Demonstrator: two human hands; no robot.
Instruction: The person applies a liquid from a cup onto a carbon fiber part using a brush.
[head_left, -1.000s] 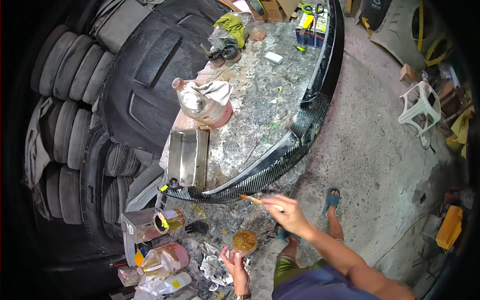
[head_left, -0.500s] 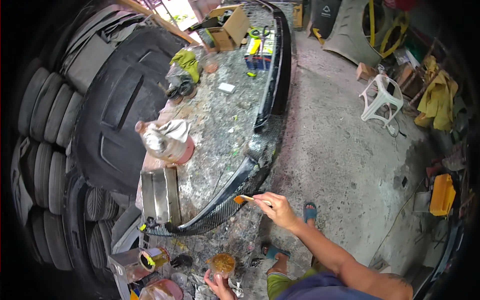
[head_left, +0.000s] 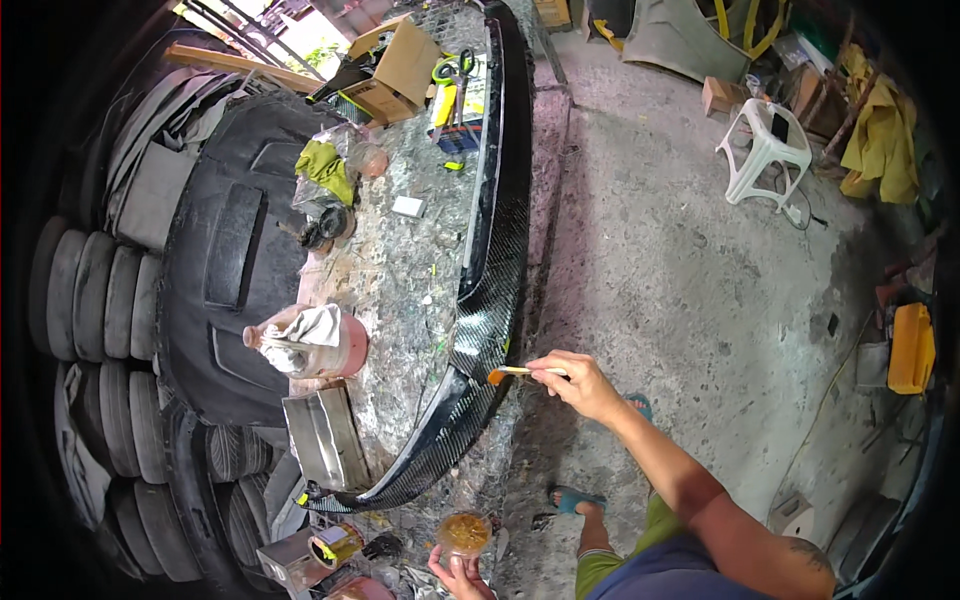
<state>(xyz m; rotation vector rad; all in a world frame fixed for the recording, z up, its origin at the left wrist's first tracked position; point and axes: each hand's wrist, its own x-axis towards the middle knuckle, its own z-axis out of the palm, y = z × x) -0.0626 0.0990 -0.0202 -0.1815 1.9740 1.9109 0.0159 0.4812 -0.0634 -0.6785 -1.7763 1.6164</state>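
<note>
Concrete floor (head_left: 660, 260) fills the right side. Table (head_left: 410, 270), paint-spattered, runs up the middle. Beyond its left edge, a large dark molded panel (head_left: 190, 290); left of that, stacked tyres (head_left: 95, 280).

Long curved carbon-weave strip (head_left: 497, 260) follows the table's right edge, then bends down and left across the near end; weave glossy, black and silver.

White plastic stool (head_left: 793, 150) on the floor, upper right, well apart from the table. Open cardboard box (head_left: 405, 75) at the table's far end. Jug (head_left: 345, 340) with pinkish contents lies toward the left side, white cloth (head_left: 317, 323) draped over it. Metal trough (head_left: 325, 440) just below, inside the strip's bend.

Right hand (head_left: 575, 385): over the strip's outer side, fingers closed in a pinch on the handle of a slim brush (head_left: 520, 371). Its amber tip points left, at the strip's outer edge near the bend; contact cannot be told.

Left hand (head_left: 460, 575): lower, near the bottom edge, fingers part curled, gripping a clear cup (head_left: 465, 535) from its near side. Amber contents inside.

Smallest: white block (head_left: 408, 206), flat on the table.
</note>
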